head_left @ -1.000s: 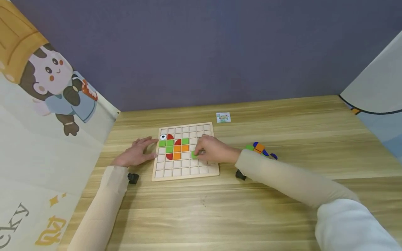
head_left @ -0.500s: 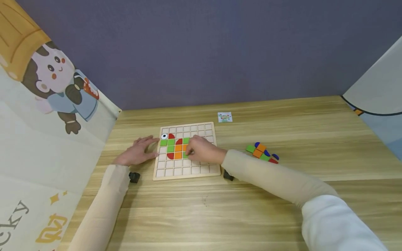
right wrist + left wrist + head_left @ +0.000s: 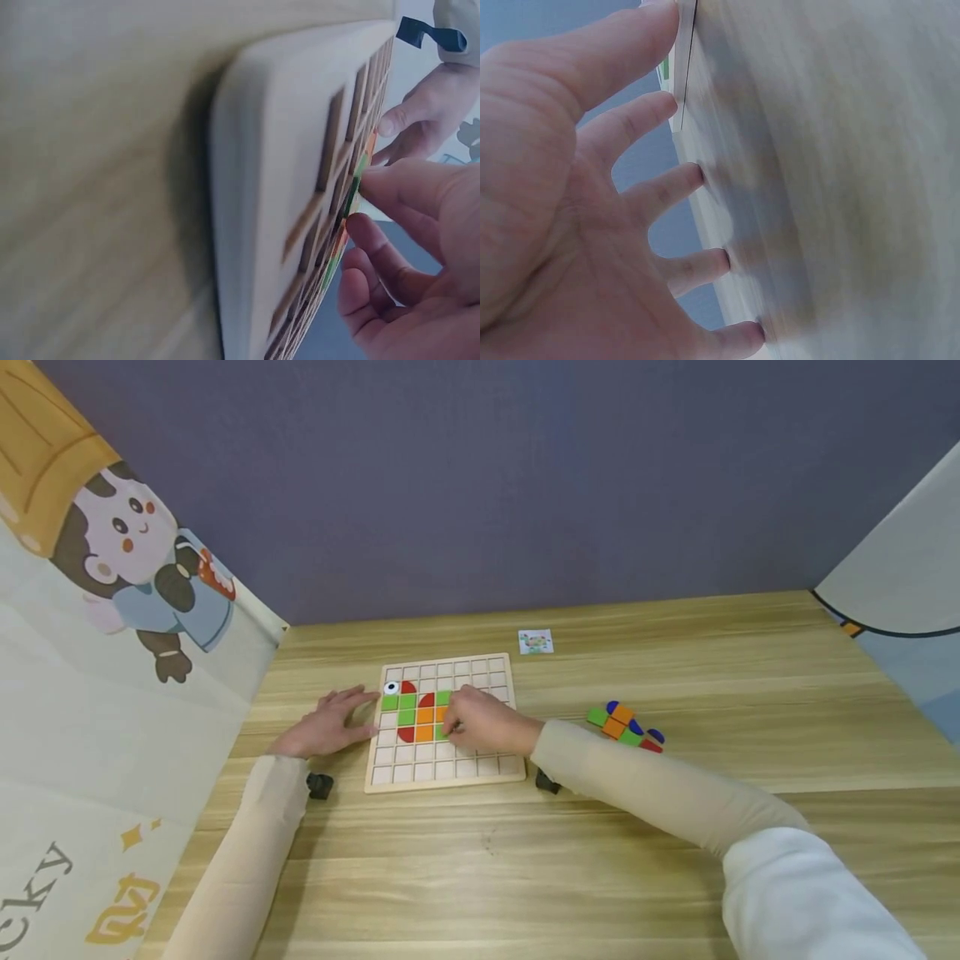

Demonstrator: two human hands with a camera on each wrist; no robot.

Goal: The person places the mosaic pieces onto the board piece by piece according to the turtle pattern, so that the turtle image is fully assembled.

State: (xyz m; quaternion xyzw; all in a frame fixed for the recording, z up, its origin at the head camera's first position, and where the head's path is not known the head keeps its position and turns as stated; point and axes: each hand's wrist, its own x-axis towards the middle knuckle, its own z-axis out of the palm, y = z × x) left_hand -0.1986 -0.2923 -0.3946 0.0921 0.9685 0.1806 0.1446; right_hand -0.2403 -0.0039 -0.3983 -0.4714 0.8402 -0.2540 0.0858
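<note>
Before a slate-blue partition [image 3: 525, 485], on a wood-grain tabletop [image 3: 600, 860], a person's curled right hand [image 3: 487, 720] pinches a green square tile [image 3: 440, 732] at a cell of a wooden grid board [image 3: 445, 787].
The left hand [image 3: 322, 725], fingers spread, touches the board's left edge; should that light contact slip, a firm press could slide the board. Whether the tile is seated cannot be told; held askew, it could catch on a cell ridge, or fingertips could nudge the adjoining orange square tile [image 3: 424, 733].
</note>
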